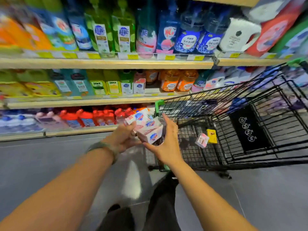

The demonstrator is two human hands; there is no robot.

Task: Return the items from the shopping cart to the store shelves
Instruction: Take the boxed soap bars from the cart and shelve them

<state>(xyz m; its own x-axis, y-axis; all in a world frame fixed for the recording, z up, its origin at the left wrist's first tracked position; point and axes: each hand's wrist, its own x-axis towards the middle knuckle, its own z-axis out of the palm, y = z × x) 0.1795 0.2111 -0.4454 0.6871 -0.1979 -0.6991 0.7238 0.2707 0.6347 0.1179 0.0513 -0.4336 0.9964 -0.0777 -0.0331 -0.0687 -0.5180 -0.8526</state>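
My left hand (124,135) grips a stack of white-and-pink soap boxes (146,126) with blue logos, held in front of the cart's left corner. My right hand (166,144) is spread beside the stack, fingers apart, its thumb touching the lowest box. The black wire shopping cart (250,100) with green corners stands to the right. Inside it lie a small pink soap box (202,140) and a yellow box (212,136).
Store shelves (106,63) full of detergent and soap bottles run across the top and left; the lowest shelf (80,130) holds red-capped bottles. Grey floor lies below. My dark-trousered legs (150,205) show at the bottom.
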